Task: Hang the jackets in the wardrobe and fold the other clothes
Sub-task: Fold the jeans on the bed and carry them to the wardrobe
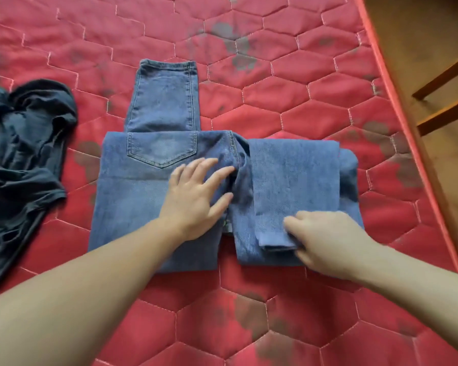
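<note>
Denim jeans lie part-folded in the middle of a red quilted mattress, seat up with a back pocket showing. One leg runs straight away from the person; the other is folded back across the right half of the pile, its hem toward the near edge.

A crumpled black garment lies on the mattress to the left, just beside the jeans but not touching them. Grey blotches mark the red cover around both.

Left hand rests flat on the centre of the jeans by the crotch seam, fingers spread and straight, pressing the cloth down. Right hand sits at the hem of the folded leg, fingers curled onto the cloth and gripping its near corner.

Bare mattress lies beyond the far leg and in front of the jeans. The mattress's right edge runs diagonally close to the folded pile; past it are a brown floor and two wooden rails.
</note>
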`<state>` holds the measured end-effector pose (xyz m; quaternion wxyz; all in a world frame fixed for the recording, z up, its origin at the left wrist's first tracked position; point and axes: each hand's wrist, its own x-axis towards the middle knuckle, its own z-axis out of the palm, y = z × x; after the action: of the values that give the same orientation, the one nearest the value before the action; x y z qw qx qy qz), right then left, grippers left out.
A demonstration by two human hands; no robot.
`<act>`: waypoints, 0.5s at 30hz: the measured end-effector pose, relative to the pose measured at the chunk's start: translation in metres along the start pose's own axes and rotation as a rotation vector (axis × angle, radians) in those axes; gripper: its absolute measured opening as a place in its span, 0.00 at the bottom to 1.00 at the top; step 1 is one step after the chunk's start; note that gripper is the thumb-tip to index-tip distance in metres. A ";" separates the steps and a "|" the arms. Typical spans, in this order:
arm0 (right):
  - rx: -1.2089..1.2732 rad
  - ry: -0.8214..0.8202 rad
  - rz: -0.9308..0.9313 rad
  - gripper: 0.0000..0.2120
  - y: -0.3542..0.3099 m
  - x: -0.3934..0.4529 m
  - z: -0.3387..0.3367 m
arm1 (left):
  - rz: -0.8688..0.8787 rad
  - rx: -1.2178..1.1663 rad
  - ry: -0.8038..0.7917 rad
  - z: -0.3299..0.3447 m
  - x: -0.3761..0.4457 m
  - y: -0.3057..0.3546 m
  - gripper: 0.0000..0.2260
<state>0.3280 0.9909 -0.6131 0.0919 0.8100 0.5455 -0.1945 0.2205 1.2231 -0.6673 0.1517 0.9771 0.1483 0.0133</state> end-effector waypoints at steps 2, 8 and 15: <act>0.044 -0.136 0.035 0.10 -0.003 0.002 0.007 | -0.056 0.081 -0.043 -0.005 -0.010 -0.017 0.28; 0.293 -0.537 0.201 0.28 0.007 0.034 -0.010 | -0.233 0.213 -0.199 -0.009 -0.036 -0.083 0.36; 0.528 0.081 0.216 0.13 -0.002 0.155 -0.057 | -0.167 0.192 -0.145 -0.001 -0.050 -0.095 0.35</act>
<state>0.3895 1.1432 -0.6259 -0.1239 0.8664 0.3897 -0.2865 0.1457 1.2948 -0.6942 0.0686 0.9698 0.2185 -0.0843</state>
